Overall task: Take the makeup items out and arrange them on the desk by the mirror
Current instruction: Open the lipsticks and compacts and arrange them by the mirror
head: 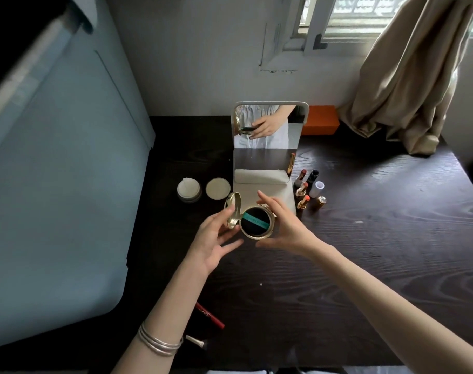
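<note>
Gold compact (253,222), lid raised, gripped between left hand (216,238) and right hand (286,225).

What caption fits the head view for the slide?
Both hands, left hand and right hand, hold an open gold compact before the mirror, lipsticks standing to its right.

One head-worn wide-angle view looks forward and steeply down from just above the dark counter (365,252), close over both forearms, facing the mirror (267,136), wall and window
</note>
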`<state>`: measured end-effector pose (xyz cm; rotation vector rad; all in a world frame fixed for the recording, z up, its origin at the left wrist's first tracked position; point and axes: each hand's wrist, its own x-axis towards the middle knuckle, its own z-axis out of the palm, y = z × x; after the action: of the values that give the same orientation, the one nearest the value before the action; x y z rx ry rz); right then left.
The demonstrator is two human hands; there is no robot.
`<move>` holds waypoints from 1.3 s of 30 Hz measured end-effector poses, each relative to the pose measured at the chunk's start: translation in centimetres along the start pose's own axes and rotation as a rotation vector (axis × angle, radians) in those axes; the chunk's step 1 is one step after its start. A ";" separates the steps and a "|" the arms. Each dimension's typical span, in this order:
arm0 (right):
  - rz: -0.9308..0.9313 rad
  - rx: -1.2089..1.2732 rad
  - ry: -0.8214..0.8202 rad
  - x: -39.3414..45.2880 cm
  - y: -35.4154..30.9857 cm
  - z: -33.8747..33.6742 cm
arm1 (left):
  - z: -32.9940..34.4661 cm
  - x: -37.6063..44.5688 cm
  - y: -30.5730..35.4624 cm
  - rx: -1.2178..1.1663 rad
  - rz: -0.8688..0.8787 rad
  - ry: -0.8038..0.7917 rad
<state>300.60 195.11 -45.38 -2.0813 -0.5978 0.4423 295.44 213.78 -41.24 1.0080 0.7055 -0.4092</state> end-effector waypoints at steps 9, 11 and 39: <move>-0.010 0.034 -0.010 1.9 0.3 1.1 | -2.8 0.3 1.4 0.202 0.046 0.039; 0.012 0.051 -0.013 2.6 0.2 1.6 | -3.8 0.5 1.7 0.559 0.244 0.133; 0.141 -0.149 -0.097 8.7 2.4 9.2 | -12.7 9.1 1.9 1.486 0.594 0.257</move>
<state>303.50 205.03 -53.04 -2.2630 -0.5569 0.5985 298.77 225.83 -50.80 2.6193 0.1816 -0.2292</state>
